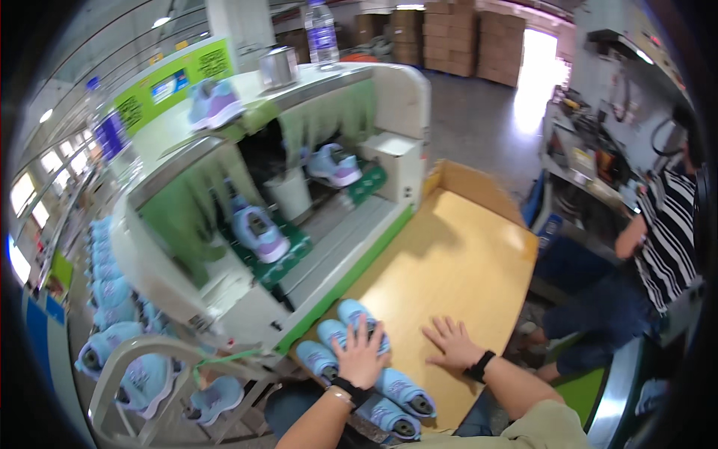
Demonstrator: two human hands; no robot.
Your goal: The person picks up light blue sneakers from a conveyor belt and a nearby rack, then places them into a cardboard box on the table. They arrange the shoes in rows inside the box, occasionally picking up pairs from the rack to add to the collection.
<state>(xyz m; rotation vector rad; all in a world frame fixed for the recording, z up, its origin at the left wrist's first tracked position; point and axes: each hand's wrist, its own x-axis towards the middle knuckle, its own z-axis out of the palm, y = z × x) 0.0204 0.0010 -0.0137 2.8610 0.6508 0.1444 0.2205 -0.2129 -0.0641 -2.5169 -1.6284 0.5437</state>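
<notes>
Resting on pale-blue shoes (351,337), left hand (360,358) spread; right hand (451,343) flat on table (464,254).

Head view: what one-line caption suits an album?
Left hand rests on blue shoes, right hand flat on wooden table.

Light blue shoes (351,337) lie clustered on the wooden table (456,262)
</notes>
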